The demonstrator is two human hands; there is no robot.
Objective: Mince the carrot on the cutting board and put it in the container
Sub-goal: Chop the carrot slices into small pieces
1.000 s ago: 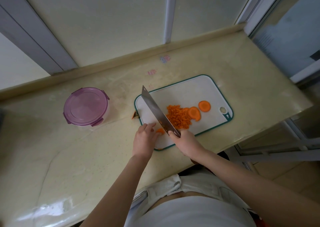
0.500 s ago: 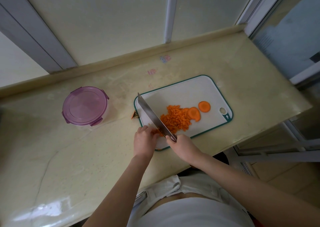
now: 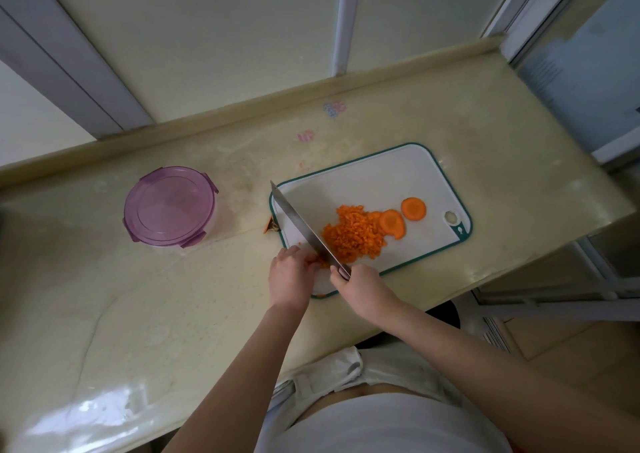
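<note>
A white cutting board with a green rim lies on the counter. On it sit a pile of minced carrot and two round carrot slices. My right hand grips the handle of a cleaver, whose blade runs diagonally across the board's left part, edge down beside the pile. My left hand holds down a small carrot piece just left of the blade, fingers curled over it. A round container with a purple lid, closed, stands left of the board.
A small carrot scrap lies on the counter at the board's left edge. The counter's front edge runs close under my hands. A wall and window frames rise behind the raised back edge. Floor and a metal rack show at right.
The cleaver has shifted left and come down next to the carrot piece under my left hand. My left hand has closed in on that piece. The pile and slices have stayed put.
</note>
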